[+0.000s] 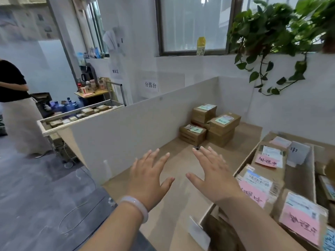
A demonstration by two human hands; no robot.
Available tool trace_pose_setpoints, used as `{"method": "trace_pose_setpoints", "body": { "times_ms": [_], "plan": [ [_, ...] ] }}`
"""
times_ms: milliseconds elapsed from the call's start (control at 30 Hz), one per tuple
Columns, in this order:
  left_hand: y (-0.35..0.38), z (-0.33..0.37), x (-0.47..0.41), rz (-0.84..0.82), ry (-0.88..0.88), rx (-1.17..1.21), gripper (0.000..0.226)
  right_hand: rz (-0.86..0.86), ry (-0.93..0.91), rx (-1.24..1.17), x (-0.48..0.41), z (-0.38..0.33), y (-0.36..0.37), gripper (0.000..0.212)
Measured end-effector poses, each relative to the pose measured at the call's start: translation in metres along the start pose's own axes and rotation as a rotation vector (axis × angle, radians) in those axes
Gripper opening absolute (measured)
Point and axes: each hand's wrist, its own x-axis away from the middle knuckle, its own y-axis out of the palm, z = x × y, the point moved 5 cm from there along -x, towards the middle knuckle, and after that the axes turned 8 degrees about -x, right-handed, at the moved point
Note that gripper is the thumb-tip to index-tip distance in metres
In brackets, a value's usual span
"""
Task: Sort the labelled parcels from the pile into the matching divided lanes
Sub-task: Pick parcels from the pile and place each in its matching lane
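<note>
The single camera rides on the person's head, facing forward and tilted down. The left hand (146, 180) and right hand (213, 176) sit close under the lens. The stacked parcels (212, 124) lie well beyond the fingertips, and the divider wall (126, 124) runs off to the left of the left hand.

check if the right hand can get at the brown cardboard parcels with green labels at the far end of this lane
Probably yes. The right hand hovers open and empty over the tan lane floor, with nothing between it and the green-labelled brown cardboard parcels; it only needs a forward reach.
</note>
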Motion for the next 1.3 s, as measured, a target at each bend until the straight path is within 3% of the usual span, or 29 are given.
{"method": "trace_pose_setpoints", "body": {
  "times_ms": [267,467,667,1000,1300],
  "plan": [
    [0.077,-0.031,-0.087,-0.081,0.048,0.161,0.068,0.014,0.142,0.032,-0.075,0.02,0.034,0.074],
    [0.129,-0.052,-0.181,-0.177,0.223,0.211,0.068,0.125,0.311,0.039,-0.147,0.029,0.054,0.072],
    [0.172,-0.074,-0.277,-0.144,0.295,0.373,0.068,0.162,0.512,0.034,-0.203,0.036,0.08,0.071],
    [0.239,-0.007,-0.366,-0.299,0.439,0.506,0.065,0.166,0.78,-0.011,-0.237,0.108,0.088,0.066],
    [0.309,0.063,-0.471,-0.348,0.468,0.539,0.064,0.187,0.842,-0.137,-0.323,0.236,0.078,0.065]
  ]
}}
